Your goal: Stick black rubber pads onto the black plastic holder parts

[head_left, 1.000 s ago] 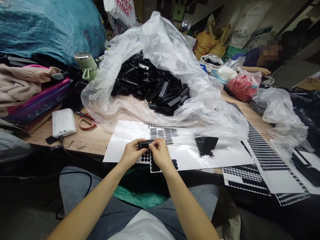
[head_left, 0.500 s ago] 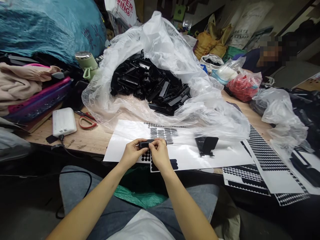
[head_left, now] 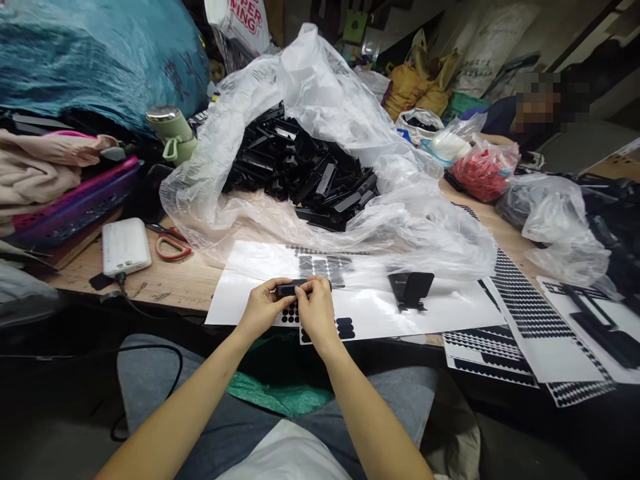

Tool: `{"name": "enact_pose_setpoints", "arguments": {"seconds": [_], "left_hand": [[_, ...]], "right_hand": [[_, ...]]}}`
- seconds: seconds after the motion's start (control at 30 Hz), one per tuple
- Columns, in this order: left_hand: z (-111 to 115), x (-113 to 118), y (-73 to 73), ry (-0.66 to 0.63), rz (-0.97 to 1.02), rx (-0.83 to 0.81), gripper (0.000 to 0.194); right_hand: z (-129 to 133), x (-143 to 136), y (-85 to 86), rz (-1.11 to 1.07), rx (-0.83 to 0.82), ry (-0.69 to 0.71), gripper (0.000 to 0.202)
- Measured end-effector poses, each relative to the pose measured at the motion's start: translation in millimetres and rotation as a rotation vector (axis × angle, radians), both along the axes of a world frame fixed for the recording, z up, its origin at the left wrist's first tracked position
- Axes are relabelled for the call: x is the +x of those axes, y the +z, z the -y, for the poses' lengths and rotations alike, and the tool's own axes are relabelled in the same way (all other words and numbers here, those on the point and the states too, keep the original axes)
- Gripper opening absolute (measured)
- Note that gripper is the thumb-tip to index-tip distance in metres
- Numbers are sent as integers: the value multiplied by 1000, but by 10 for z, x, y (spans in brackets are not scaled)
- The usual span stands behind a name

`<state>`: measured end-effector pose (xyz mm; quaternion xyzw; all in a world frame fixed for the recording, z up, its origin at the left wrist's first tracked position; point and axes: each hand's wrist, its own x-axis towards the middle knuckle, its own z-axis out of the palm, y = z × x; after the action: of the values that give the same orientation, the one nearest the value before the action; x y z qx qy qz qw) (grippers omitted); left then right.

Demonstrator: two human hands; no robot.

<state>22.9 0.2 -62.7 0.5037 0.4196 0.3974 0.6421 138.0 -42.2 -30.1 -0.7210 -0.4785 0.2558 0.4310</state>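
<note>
Between both hands is a small black plastic part [head_left: 287, 291], held level just above the sheets. My left hand [head_left: 261, 308] pinches its left end, thumb below and fingers along the top. My right hand [head_left: 317, 310] is closed on its right half, thumb pressed against the near face. Under the hands lies a sheet of black stickers [head_left: 345, 328], round and oblong, on white paper [head_left: 370, 317]. Another sticker patch [head_left: 327, 268] lies just beyond my fingers. To the right, a black stand-like piece [head_left: 413, 291] stands upright on the paper.
An open clear plastic bag [head_left: 425, 227] full of black plastic parts [head_left: 305, 167] fills the table's middle. Scissors [head_left: 173, 245], a white power bank [head_left: 126, 247] and a green flask [head_left: 171, 133] stand left. More sticker sheets [head_left: 535, 320] overlap at right. A person [head_left: 500, 120] sits far right.
The whole view has shifted slightly to the left. Both hands keep their hold on the black part, with hardly any movement of the fingers.
</note>
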Motion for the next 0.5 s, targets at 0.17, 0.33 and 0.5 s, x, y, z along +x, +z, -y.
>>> {"name": "enact_pose_setpoints", "arguments": {"seconds": [0.17, 0.33, 0.5], "left_hand": [[18, -10, 139, 19, -14, -32, 43], [326, -233, 451, -120, -157, 93, 33], [752, -317, 520, -528, -411, 183, 23]], "right_hand": [[85, 68, 73, 76, 22, -143, 25], [652, 387, 101, 129, 235, -47, 15], [1099, 726, -94, 527, 164, 174, 30]]}}
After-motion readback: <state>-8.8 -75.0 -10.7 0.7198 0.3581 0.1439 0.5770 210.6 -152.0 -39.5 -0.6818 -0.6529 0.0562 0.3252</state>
